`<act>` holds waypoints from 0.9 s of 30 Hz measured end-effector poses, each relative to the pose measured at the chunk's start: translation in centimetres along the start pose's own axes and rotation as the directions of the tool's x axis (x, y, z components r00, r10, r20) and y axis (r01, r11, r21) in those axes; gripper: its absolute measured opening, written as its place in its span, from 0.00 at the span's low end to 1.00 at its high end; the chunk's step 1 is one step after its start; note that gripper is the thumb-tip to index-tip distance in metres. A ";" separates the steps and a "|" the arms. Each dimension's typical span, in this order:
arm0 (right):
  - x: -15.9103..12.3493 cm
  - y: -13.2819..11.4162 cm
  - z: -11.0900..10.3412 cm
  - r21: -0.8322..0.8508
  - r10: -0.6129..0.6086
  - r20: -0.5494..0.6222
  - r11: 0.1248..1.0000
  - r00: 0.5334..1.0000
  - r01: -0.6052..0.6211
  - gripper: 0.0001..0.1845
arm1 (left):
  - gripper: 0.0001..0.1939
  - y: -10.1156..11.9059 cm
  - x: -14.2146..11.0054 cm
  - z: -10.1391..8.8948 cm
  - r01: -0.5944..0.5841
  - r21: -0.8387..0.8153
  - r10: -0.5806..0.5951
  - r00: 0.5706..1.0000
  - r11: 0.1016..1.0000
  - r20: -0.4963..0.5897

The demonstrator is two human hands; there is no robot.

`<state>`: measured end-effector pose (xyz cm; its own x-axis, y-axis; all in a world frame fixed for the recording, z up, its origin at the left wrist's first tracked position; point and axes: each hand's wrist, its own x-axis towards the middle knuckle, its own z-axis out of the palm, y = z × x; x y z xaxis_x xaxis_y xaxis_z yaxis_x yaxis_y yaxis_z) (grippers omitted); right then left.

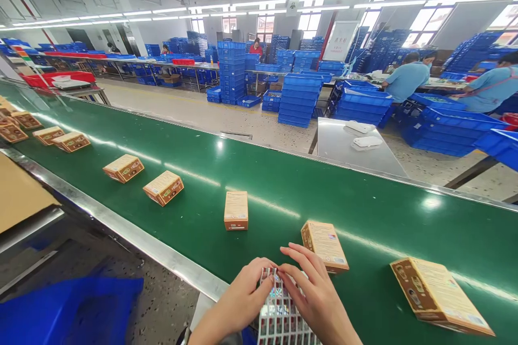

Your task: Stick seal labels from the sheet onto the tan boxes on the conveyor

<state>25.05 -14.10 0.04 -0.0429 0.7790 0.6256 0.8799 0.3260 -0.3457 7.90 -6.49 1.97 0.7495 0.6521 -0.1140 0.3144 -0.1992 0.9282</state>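
Note:
Both my hands are at the bottom middle, over a shiny sheet of small holographic stickers (279, 321). My left hand (243, 299) curls its fingers onto the sheet's top edge. My right hand (313, 294) pinches at the same spot, fingertips meeting those of the left hand. Just beyond my right hand lies a tan carton (325, 245) on the green conveyor belt (364, 210). Another carton (439, 295) lies to the right, and one more carton (236, 209) sits farther left.
Several more cartons (163, 187) line the belt toward the left. A blue bin (76, 310) sits at lower left, a cardboard surface (18, 194) at left. Across the aisle stand stacked blue crates (297, 99), a steel table (356, 148), and seated workers in blue shirts (407, 81).

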 end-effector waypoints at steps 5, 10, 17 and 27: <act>-0.2 0.4 0.6 0.042 0.042 0.034 0.998 0.999 -0.043 0.13 | 0.13 -0.3 -0.4 -0.3 0.017 0.008 -0.017 1.000 1.000 -0.005; 0.0 -0.1 0.9 0.108 0.029 0.043 0.994 0.999 -0.033 0.07 | 0.15 -0.9 -0.3 -0.3 0.028 0.025 -0.028 0.999 0.999 -0.028; 0.9 1.2 0.7 0.490 0.450 0.211 0.720 0.868 -0.492 0.08 | 0.15 -2.2 -0.1 -1.9 0.086 0.023 -0.082 0.986 0.996 -0.145; 6.9 8.0 6.3 0.670 0.719 0.477 0.075 0.506 -0.739 0.25 | 0.11 -3.2 2.3 -3.3 -0.137 0.237 0.151 0.988 0.962 -0.040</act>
<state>28.80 -2.78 -2.82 0.3846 0.8839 -0.2660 -0.2190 -0.1925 -0.9565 6.73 -1.89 -0.05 0.7643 0.6435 0.0415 0.3375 -0.4540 0.8246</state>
